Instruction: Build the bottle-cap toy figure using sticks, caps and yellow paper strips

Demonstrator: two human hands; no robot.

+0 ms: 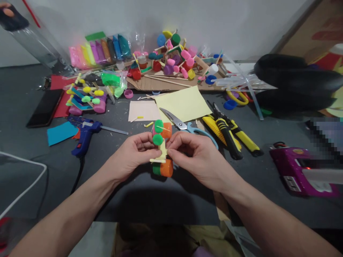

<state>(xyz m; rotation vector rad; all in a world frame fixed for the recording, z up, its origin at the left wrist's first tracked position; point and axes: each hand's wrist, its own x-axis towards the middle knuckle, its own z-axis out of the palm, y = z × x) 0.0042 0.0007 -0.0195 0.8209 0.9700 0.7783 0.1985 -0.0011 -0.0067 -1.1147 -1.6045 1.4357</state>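
Between my two hands is a small toy model [163, 150] with a pale yellow strip in its middle, orange and green caps at its near and far ends, and green discs on top. My left hand [140, 151] grips it from the left, thumb on the pale strip. From the right, my right hand [187, 151] pinches its edge between thumb and fingers. Scissors [182, 125] with blue handles lie just beyond my right hand, partly on a yellow sheet [184, 101]. A pale pink paper [143, 110] lies beyond the model.
A blue glue gun [87, 135] and a phone [45, 107] lie left, near another toy model [85, 98]. Pliers [227, 134] and a purple device [294, 171] are right. Colourful models [174, 59] and clay packs [102, 50] line the back.
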